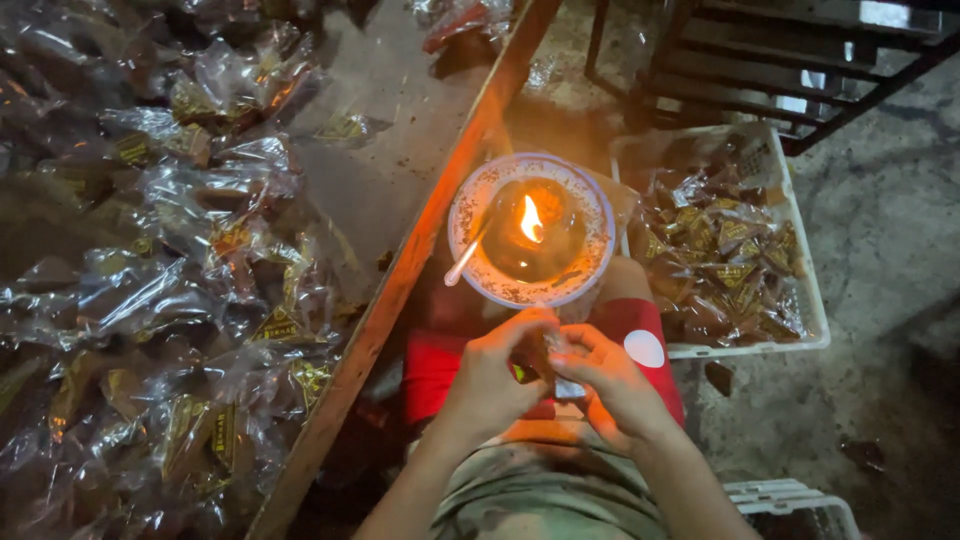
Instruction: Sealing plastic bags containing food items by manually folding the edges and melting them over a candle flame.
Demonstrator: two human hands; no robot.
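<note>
My left hand (498,372) and my right hand (608,378) meet over my lap, both pinching a small clear plastic packet (556,362) with something dark inside. Just beyond my hands stands a round bowl (470,205) with a small burning flame (531,221) in its dark middle. A pale stick (462,264) leans over the bowl's left rim. My red shorts (645,325) show under my hands.
A wooden-edged tray (400,285) on the left holds a big heap of clear wrapped packets (190,290). A white plastic crate (808,300) on the right holds more wrapped packets. A dark metal frame (790,70) stands behind it; another white crate's corner (795,498) is at bottom right.
</note>
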